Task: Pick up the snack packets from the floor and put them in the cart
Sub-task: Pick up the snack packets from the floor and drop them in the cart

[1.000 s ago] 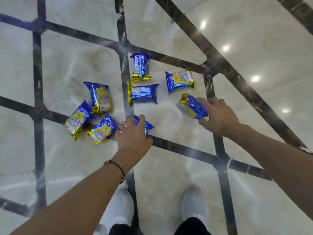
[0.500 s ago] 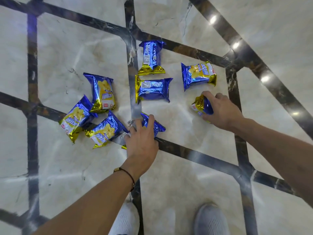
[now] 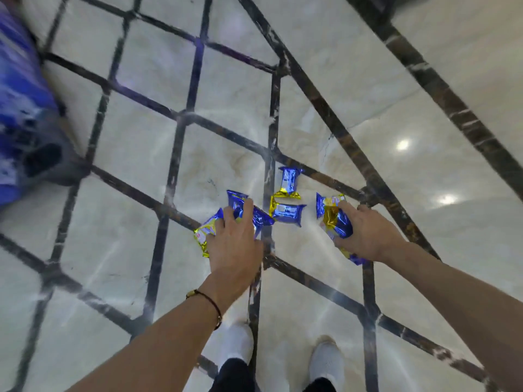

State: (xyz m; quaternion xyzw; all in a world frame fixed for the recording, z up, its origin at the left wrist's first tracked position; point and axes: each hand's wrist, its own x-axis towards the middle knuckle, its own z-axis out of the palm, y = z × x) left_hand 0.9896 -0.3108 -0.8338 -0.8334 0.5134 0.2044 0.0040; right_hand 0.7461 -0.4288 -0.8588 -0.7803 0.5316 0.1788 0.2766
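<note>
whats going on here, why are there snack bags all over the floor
A person is bending over a marble floor, gathering blue and gold snack packets. The left hand is spread over a cluster of packets; the right hand has a grip on a bunch. Two packets lie untouched between the hands. A blurred blue object sits at far left; it cannot be identified.

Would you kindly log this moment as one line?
left hand: gathering packets on floor | right hand: gripping blue-gold packet | two packets untouched between hands | cart: unclear

Both arms outstretched, left hand [image 3: 236,244] and right hand [image 3: 368,236] clenched.
</note>
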